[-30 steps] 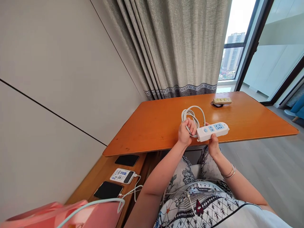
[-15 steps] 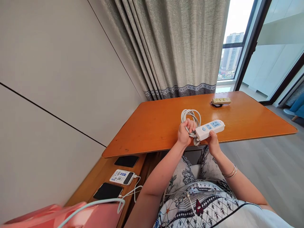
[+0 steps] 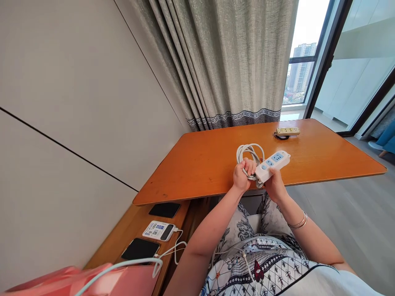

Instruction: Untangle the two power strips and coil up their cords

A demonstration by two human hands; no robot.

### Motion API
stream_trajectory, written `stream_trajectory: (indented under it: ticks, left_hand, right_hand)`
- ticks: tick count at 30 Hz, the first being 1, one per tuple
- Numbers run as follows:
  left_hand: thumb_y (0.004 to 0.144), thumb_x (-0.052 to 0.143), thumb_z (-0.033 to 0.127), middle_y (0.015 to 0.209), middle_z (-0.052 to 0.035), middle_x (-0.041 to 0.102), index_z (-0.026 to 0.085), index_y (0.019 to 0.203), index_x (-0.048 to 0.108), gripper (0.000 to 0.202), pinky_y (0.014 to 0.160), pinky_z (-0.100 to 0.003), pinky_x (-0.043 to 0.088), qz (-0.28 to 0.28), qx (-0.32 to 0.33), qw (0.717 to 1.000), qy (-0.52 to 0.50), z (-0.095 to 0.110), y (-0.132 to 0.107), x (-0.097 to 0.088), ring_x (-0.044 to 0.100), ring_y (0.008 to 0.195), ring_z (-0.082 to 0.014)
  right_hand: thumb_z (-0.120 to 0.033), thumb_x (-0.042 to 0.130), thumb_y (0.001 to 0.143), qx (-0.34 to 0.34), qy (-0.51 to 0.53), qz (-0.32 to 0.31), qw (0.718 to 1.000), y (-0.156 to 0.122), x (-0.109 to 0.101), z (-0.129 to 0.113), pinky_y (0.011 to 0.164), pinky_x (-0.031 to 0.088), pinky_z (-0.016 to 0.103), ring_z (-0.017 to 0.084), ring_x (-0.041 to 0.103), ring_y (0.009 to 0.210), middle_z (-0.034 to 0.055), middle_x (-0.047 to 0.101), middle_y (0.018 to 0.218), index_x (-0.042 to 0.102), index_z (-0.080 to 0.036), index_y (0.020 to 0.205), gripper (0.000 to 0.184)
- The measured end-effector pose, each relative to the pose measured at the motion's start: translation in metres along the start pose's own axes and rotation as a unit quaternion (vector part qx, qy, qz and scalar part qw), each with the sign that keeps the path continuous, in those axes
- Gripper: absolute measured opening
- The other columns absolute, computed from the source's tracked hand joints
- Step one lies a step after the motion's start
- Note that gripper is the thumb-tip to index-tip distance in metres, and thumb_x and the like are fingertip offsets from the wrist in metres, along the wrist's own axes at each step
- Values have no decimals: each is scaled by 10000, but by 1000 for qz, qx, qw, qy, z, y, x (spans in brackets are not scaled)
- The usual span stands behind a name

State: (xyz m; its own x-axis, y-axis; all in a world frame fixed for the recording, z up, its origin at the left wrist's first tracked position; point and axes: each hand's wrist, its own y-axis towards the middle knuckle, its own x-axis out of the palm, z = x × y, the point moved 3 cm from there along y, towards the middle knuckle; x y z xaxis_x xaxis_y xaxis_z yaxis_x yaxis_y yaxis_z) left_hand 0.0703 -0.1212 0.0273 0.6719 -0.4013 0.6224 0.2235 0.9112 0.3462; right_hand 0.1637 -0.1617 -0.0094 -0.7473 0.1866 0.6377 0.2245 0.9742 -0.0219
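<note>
My left hand is closed in a fist around a coiled white cable over the near edge of the orange wooden table. The coil's loops stand up above my fingers. My right hand grips the near end of a white power strip with light blue buttons and sockets. The strip angles up and to the right. Its cable end sits close against the coil in my left hand.
A yellow power strip lies on the table's far side by the curtain. On a lower wooden ledge at left lie two dark phones and a white device with a cord. A pink object fills the bottom left corner.
My right hand has swung the white power strip from nearly level to a steeper tilt and brought it closer to my left hand. The coil has drawn in tighter.
</note>
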Motion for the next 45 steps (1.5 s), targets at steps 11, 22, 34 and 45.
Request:
stream_trajectory:
  ticks: [11,22,34,45]
  left_hand:
    - [913,330,289,567,-12,332,191,512,287,415,669,-259,386,58,-30,998,-25,0,2,-8,431,641,-144]
    - [952,288,326,605,-9,330,197,544,290,428,650,-248,408,43,-106,990,-79,-5,0,-13,402,623,-142]
    - [896,379,234,632,-51,516,174,556,471,358,713,-278,485,20,-195,978,-65,-4,-4,-22,546,661,-158]
    - [933,444,601,567,-28,605,116,933,647,526,483,-242,479,-38,-367,923,110,26,25,-41,504,393,-103]
  right_hand:
    - [-397,631,571,35,-53,-65,996,4,-11,-11,519,521,284,256,669,925,76,679,1209,580,-209,1273,729]
    - [-442,654,658,-29,-78,-98,992,9,-17,-11,824,578,374,282,607,1169,72,666,1221,577,-232,1249,631]
    - [-466,600,699,-101,-128,-51,985,17,-34,-11,660,600,334,244,652,957,70,671,1105,585,-206,1224,586]
    - [-380,661,660,-24,-215,-130,968,15,-44,-27,944,517,385,269,621,1126,34,699,1202,666,-234,1209,569]
